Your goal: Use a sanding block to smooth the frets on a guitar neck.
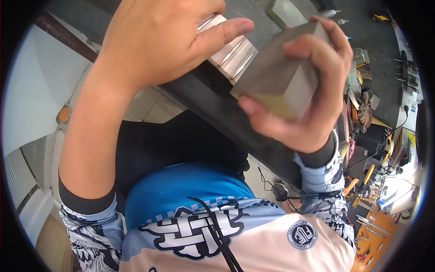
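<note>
The person wears a loose jersey in bright blue, pale blue and peach [258, 245], crossed by a checkered band [181, 213]. A black-and-white interlaced knot emblem [195, 233] and a round dark badge [302, 235] mark the front, alongside a thin black cord [221, 240]. Pale blue sleeves [93, 229] carry black-and-white drawings, ending in plain black cuffs [88, 203]. Both hands [324, 111] are bare.

Over there, the dark bench [374, 34] carries a pale block [287, 13]; well apart from it lie a small yellow tool [380, 18] and a crumpled rag [364, 109].
</note>
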The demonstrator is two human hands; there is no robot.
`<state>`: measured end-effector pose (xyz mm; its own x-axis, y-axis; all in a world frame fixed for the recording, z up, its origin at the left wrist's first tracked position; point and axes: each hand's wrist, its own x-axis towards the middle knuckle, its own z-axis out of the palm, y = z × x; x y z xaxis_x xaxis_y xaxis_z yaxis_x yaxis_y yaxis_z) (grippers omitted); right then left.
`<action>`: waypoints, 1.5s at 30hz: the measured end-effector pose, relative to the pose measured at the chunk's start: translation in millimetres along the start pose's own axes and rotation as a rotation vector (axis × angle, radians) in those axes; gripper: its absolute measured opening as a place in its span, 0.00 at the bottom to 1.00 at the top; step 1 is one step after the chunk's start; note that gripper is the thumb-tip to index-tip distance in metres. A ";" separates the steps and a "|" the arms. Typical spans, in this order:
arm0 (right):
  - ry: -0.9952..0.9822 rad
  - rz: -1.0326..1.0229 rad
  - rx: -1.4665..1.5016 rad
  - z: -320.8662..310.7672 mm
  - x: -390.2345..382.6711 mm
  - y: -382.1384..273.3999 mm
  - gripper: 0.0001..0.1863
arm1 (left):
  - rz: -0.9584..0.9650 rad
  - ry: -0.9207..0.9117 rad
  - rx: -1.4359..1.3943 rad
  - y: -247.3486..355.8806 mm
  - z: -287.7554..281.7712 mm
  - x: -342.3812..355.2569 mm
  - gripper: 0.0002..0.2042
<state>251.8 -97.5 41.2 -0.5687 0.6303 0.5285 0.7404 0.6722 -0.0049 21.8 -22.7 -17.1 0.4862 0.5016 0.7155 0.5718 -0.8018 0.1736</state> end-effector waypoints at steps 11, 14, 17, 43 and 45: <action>0.039 0.033 -0.029 5.8 -1.0 21.9 0.36 | 0.029 0.056 -0.011 -2.7 11.1 -2.4 0.22; 0.037 0.029 0.045 8.8 0.1 4.4 0.35 | 0.003 0.039 0.001 -1.7 10.6 -3.6 0.22; 0.042 0.093 0.118 9.2 0.5 20.5 0.35 | 0.001 0.042 0.014 -2.3 10.0 -4.8 0.22; 0.045 -0.232 0.078 15.0 3.0 29.0 0.37 | 0.047 0.103 -0.048 8.7 9.5 -4.7 0.22; 0.085 -0.126 0.071 17.1 3.0 30.2 0.38 | -0.051 0.043 0.068 12.0 11.4 -1.4 0.23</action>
<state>266.4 -68.8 28.1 -0.6211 0.5063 0.5983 0.6363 0.7714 0.0077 35.5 -29.3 -23.7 0.4269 0.5258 0.7357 0.6392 -0.7509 0.1658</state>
